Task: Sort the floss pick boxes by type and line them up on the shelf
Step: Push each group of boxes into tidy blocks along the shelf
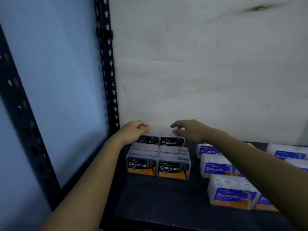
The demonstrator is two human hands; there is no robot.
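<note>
Forearms reach in from the lower edge over the dark shelf (166, 197). Two front Charcoal boxes (141, 165) stand touching, with two rear Charcoal boxes (171, 142) just behind them. My left hand (135, 130) curls at the rear-left box's top; in this blur I cannot tell whether it grips. My right hand (190, 130), fingers loosely spread, is above the rear-right box. Smooth boxes (231, 195) lie to the right.

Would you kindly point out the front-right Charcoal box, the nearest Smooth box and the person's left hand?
front-right Charcoal box (173, 170): head view, on its black front label.
nearest Smooth box (230, 196): head view, on its blue front label.
left hand (133, 131): head view, on its back.
</note>
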